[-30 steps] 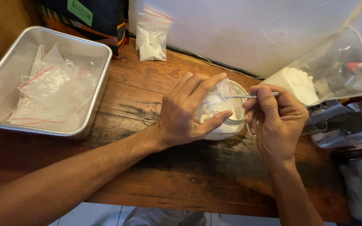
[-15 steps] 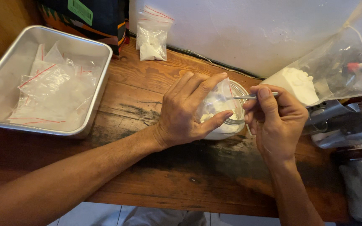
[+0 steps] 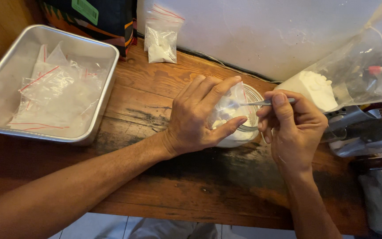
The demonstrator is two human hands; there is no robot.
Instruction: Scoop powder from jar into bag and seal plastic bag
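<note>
The bench [image 3: 164,84] is brown wood with dark stains. The tray [image 3: 105,95] at upper left is silver. The little bags [image 3: 49,95] are clear with red stripes. The powder [image 3: 312,88] is white.

Bare wooden counter [image 3: 155,88] lies open between the shallow metal tray of clear plastic bags [image 3: 107,95] and the left hand [image 3: 197,117]. Near edge also open. Behind: white wall [image 3: 253,31] and a small clear bag of white powder [image 3: 161,35]. Right side crowded: large clear bag of white powder [image 3: 332,84], grey metal appliance [image 3: 363,132], just beside the right hand [image 3: 290,128].
</note>
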